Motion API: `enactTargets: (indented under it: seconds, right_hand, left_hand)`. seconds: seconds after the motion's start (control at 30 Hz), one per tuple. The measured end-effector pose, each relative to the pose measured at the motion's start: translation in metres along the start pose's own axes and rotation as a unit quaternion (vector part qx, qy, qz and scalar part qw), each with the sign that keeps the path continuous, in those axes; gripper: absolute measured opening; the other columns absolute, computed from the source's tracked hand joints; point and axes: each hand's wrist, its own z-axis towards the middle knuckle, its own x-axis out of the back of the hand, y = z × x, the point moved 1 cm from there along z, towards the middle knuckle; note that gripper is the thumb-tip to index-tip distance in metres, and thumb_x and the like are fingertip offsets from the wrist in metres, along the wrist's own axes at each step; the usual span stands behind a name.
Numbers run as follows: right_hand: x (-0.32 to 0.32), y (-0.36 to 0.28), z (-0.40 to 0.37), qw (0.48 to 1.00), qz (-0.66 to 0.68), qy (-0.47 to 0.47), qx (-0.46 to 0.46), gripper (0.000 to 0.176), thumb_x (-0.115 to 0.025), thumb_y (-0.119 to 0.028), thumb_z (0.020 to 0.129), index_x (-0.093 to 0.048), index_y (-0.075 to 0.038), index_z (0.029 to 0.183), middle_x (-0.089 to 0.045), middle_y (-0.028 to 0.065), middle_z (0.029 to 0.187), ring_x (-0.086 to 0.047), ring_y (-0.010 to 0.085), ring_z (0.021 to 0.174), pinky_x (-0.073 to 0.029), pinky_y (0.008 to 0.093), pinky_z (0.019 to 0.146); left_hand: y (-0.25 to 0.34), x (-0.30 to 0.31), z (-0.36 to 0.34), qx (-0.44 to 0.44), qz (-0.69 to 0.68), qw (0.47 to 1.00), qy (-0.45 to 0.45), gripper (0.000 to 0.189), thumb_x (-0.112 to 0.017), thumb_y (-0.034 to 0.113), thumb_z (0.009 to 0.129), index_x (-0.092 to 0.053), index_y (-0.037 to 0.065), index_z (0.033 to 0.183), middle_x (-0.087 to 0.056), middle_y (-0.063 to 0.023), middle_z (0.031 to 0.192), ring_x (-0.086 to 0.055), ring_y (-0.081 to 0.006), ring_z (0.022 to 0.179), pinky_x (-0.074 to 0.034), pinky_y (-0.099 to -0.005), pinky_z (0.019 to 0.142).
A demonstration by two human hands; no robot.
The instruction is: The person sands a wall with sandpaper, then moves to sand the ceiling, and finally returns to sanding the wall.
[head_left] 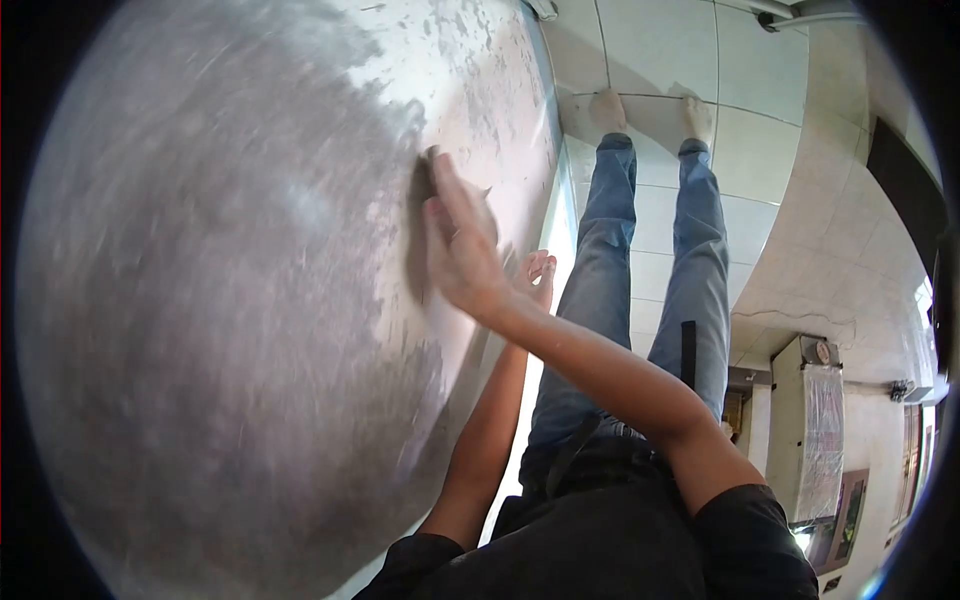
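Observation:
My right hand (465,255) reaches across to the wall (240,300) on the left, fingers straight and close together. Under it is a thin, grey, sandpaper-like sheet (486,215), pressed flat between palm and wall; most of it is hidden, so its exact kind is hard to tell. The wall is mottled, with a wide rough grey patch and paler, flaking paint near the right hand. Lower and closer to my body, my left hand (541,275) hangs beside the wall with loosely bent fingers apart and nothing visible in it.
My bare feet (697,118) stand on pale floor tiles (760,150) alongside the wall. Pipes (815,18) run at the top edge. On the right are a tall pale cabinet (790,430) with plastic-wrapped side and a dark-framed panel (850,515).

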Motion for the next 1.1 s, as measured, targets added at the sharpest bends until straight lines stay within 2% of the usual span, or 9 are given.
enactTargets:
  seconds: [0.17,0.3,0.43,0.53,0.67,0.8,0.9,1.0,1.1]
  right_hand:
    - [-0.015,0.004,0.028,0.999,-0.044,-0.028,0.011,0.055,-0.034,-0.026,0.101,-0.016,0.000,0.146,-0.011,0.0271,0.151,-0.008,0.0433,0.141,-0.014,0.0507,0.113]
    - [-0.007,0.020,0.105,1.000,-0.006,0.022,-0.011,0.061,-0.029,-0.032,0.101,-0.011,0.006,0.145,-0.008,0.0285,0.151,-0.004,0.0440,0.141,-0.009,0.0500,0.114]
    - [-0.014,0.015,0.038,1.000,-0.016,-0.026,-0.005,0.064,-0.028,-0.037,0.100,-0.009,0.003,0.146,-0.007,0.0282,0.151,-0.005,0.0406,0.142,-0.009,0.0500,0.114]
    - [-0.010,0.025,0.051,0.998,-0.043,-0.035,0.016,0.064,-0.028,-0.036,0.100,-0.007,0.003,0.147,-0.007,0.0280,0.151,-0.006,0.0402,0.142,-0.010,0.0497,0.114]
    - [0.000,0.038,0.125,0.999,-0.036,0.017,-0.036,0.065,-0.028,-0.035,0.100,-0.006,0.005,0.146,-0.006,0.0291,0.151,-0.006,0.0409,0.141,-0.010,0.0485,0.114]
    - [-0.011,0.011,0.051,0.996,-0.077,-0.035,0.020,0.061,-0.024,-0.032,0.101,-0.011,0.012,0.141,-0.007,0.0339,0.148,-0.006,0.0437,0.140,-0.011,0.0477,0.115]
    - [-0.006,0.016,0.047,0.995,-0.070,-0.063,0.032,0.060,-0.024,-0.029,0.101,-0.010,0.012,0.141,-0.007,0.0339,0.148,-0.005,0.0440,0.140,-0.012,0.0472,0.115]
    - [0.010,0.030,0.120,0.999,-0.021,-0.022,-0.014,0.060,-0.028,-0.028,0.101,-0.008,0.008,0.144,-0.008,0.0306,0.150,-0.006,0.0435,0.140,-0.012,0.0464,0.115]
    - [0.000,0.022,0.119,0.999,-0.038,0.008,-0.005,0.060,-0.028,-0.029,0.101,-0.010,0.007,0.145,-0.009,0.0287,0.151,-0.008,0.0431,0.140,-0.012,0.0459,0.115]
  left_hand:
    - [0.003,-0.016,0.013,-0.020,0.083,0.996,-0.026,0.025,-0.057,0.019,0.092,-0.057,0.002,0.111,-0.063,-0.0114,0.105,-0.059,-0.0206,0.102,-0.045,-0.0332,0.090]
    - [0.031,-0.043,0.013,0.012,0.045,0.999,0.016,0.027,-0.057,0.020,0.093,-0.056,0.001,0.112,-0.062,-0.0102,0.107,-0.056,-0.0205,0.106,-0.043,-0.0332,0.094]
    - [0.029,-0.050,0.028,-0.002,0.084,0.995,-0.048,0.027,-0.057,0.018,0.093,-0.055,0.000,0.113,-0.062,-0.0111,0.107,-0.055,-0.0199,0.107,-0.044,-0.0319,0.093]
    - [0.033,-0.052,0.032,-0.012,0.039,0.998,-0.044,0.028,-0.057,0.019,0.093,-0.056,-0.001,0.113,-0.062,-0.0129,0.109,-0.056,-0.0214,0.108,-0.043,-0.0325,0.094]
    - [0.053,-0.046,0.031,0.001,0.060,0.998,-0.020,0.030,-0.056,0.022,0.094,-0.056,-0.001,0.113,-0.061,-0.0153,0.111,-0.057,-0.0237,0.108,-0.043,-0.0338,0.095]
    - [0.046,-0.045,0.046,-0.025,0.077,0.996,-0.034,0.033,-0.055,0.026,0.094,-0.057,-0.001,0.112,-0.062,-0.0152,0.111,-0.057,-0.0238,0.109,-0.043,-0.0338,0.094]
    - [0.047,-0.045,0.046,-0.025,0.089,0.995,-0.045,0.033,-0.056,0.027,0.094,-0.057,-0.001,0.113,-0.062,-0.0148,0.111,-0.057,-0.0238,0.109,-0.043,-0.0341,0.094]
    - [0.040,-0.044,0.041,-0.004,0.081,0.996,-0.038,0.032,-0.055,0.026,0.095,-0.057,-0.001,0.113,-0.061,-0.0139,0.112,-0.056,-0.0230,0.110,-0.042,-0.0342,0.096]
    - [0.045,-0.046,0.042,0.014,0.031,0.999,-0.041,0.027,-0.054,0.019,0.095,-0.056,0.000,0.114,-0.059,-0.0115,0.115,-0.054,-0.0210,0.111,-0.039,-0.0327,0.100]
